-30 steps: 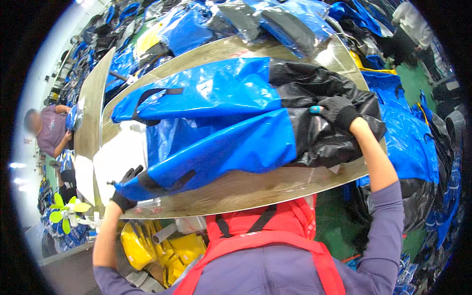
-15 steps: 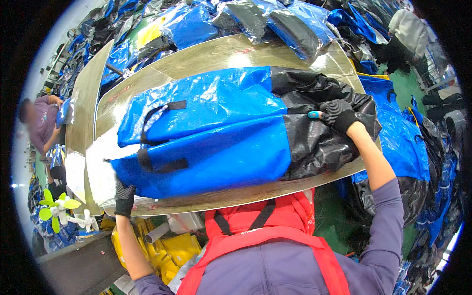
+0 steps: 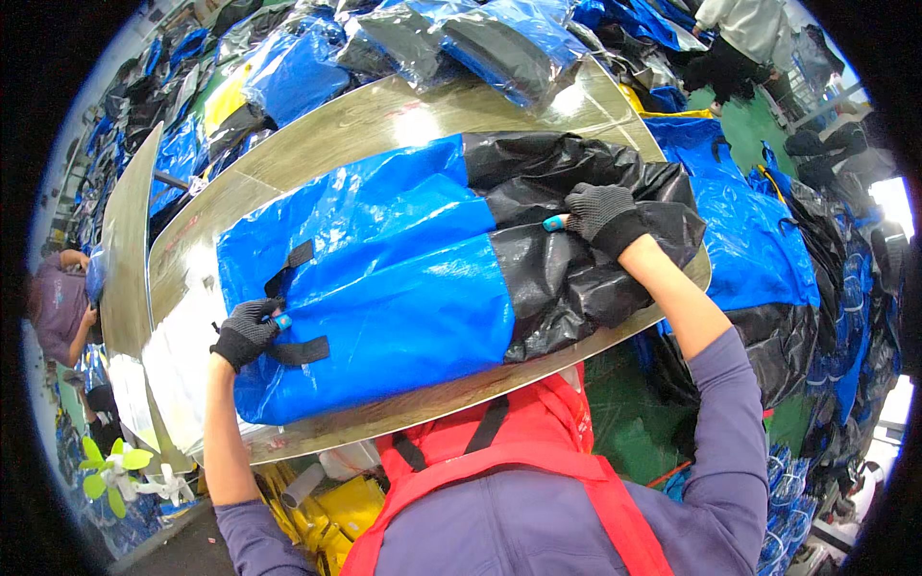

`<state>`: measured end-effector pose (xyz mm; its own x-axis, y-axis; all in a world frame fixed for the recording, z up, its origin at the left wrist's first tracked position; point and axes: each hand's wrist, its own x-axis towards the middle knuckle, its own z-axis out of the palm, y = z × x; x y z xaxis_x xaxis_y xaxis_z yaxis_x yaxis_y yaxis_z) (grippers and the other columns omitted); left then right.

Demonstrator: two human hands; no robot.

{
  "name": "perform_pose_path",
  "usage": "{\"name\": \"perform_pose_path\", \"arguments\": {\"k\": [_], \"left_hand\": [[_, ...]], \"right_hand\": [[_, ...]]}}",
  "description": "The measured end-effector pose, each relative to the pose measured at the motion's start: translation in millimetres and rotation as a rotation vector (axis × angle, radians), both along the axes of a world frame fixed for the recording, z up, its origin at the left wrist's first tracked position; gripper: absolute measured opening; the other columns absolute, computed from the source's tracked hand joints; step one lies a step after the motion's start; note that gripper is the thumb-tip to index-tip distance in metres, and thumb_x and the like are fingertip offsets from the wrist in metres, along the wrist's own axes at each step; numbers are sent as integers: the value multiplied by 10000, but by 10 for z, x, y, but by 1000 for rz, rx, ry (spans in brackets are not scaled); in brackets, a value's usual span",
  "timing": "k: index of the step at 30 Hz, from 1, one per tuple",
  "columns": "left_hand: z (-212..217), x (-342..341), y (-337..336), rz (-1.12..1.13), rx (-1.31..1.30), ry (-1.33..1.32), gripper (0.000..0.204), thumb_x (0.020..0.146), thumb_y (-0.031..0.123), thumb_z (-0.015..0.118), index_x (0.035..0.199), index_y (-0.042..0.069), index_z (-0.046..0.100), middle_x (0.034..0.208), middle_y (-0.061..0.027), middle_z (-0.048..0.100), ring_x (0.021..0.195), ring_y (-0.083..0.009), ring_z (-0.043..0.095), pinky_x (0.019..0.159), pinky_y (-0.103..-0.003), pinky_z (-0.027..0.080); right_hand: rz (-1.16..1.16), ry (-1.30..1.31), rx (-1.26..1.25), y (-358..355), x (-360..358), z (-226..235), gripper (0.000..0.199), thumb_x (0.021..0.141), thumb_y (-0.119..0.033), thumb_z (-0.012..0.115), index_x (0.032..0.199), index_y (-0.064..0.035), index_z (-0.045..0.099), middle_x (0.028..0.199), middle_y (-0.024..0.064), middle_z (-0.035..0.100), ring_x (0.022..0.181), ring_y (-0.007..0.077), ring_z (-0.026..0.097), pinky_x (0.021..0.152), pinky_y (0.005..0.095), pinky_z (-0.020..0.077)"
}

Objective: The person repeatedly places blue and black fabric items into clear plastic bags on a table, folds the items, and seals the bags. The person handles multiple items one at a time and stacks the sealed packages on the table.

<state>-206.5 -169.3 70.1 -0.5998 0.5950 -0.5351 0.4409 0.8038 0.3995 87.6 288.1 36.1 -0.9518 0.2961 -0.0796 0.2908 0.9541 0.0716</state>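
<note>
A large blue and black bag (image 3: 403,278) of shiny coated fabric lies across the table. Its blue part is on the left, and its creased black part is on the right. My left hand (image 3: 252,331), in a black knit glove, is closed on the bag's left edge, beside a black strap (image 3: 300,351). My right hand (image 3: 603,219), gloved the same way, rests on the black part with fingers curled into the fabric. Both thumb tips show a teal covering. The fabric under my right fingers is hidden.
The pale, glossy table (image 3: 346,120) has a curved-looking near edge. Plastic-wrapped packages (image 3: 499,62) lie at its far side. Another blue and black bag (image 3: 744,230) hangs at the right. A small green-bladed fan (image 3: 115,472) stands lower left. Another person (image 3: 62,307) works at far left.
My left hand has moved from the bag's near left corner up to the middle of its left edge. The blue part lies flatter, its lengthwise fold opened out. My right hand stays on the black part.
</note>
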Motion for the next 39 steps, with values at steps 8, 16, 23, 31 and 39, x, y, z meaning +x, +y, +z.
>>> {"name": "perform_pose_path", "arguments": {"k": [8, 16, 23, 31, 39], "left_hand": [[-31, 1176, 1881, -729, 533, 485, 685, 796, 502, 617, 1374, 170, 460, 1472, -136, 371, 1369, -412, 289, 1118, -604, 144], [-590, 1221, 1959, -830, 547, 593, 615, 817, 417, 592, 1359, 151, 474, 1432, -168, 416, 1343, -428, 326, 1120, -577, 190], [-298, 1101, 2167, -985, 605, 550, 566, 776, 367, 637, 1286, 140, 545, 1323, -179, 509, 1253, -398, 429, 1061, -561, 306], [-485, 1404, 2476, -1262, 517, 316, 533, 858, 317, 511, 1370, 178, 463, 1425, -243, 380, 1382, -455, 231, 1118, -633, 104], [-302, 1571, 2054, -892, 891, -341, 503, 898, 301, 497, 1347, 74, 471, 1426, -222, 404, 1354, -422, 308, 1130, -528, 179]], "right_hand": [[247, 373, 122, 28, 139, -107, 490, 685, -563, 685, 851, -102, 654, 875, 106, 636, 784, 307, 648, 872, 436, 484], [-348, 81, -83, 355, 356, 124, 949, 792, -693, 517, 1504, -151, 202, 1525, 154, 238, 1415, 344, 209, 1130, 590, 64], [332, 392, -191, -1006, 1057, 468, 791, 664, -579, 661, 1290, -106, 562, 1268, 196, 545, 1234, 394, 463, 1034, 568, 306], [158, 505, 77, -844, 1032, 877, 203, 822, -271, 622, 925, -117, 703, 839, 123, 676, 772, 312, 654, 772, 485, 506], [-69, -319, -237, 235, -530, 421, 446, 790, -538, 609, 927, -129, 720, 932, 167, 686, 884, 381, 650, 795, 458, 507]]}}
